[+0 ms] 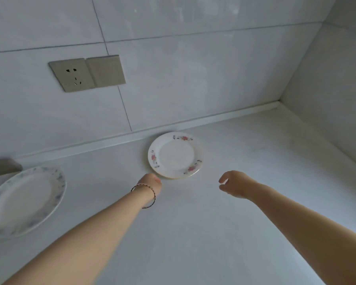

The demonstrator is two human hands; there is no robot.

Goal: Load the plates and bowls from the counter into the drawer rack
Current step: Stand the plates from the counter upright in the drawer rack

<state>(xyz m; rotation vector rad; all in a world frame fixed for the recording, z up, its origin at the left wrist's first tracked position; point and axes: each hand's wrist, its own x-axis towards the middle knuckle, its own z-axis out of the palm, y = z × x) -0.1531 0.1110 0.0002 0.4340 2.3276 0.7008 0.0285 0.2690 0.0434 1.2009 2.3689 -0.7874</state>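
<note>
A socket [72,76] and blank cover [106,71] adjoin on the tiled wall [193,68].

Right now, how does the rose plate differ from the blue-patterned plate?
The rose plate has pink flowers on its rim; the blue-patterned plate has a blue-grey pattern. The rose plate lies by the wall, beyond the left hand; the blue-patterned plate lies far left, cut by the frame edge. The blue-patterned plate looks larger than the rose plate, though nearer the camera. Both are white, empty and flat on the counter.
</note>
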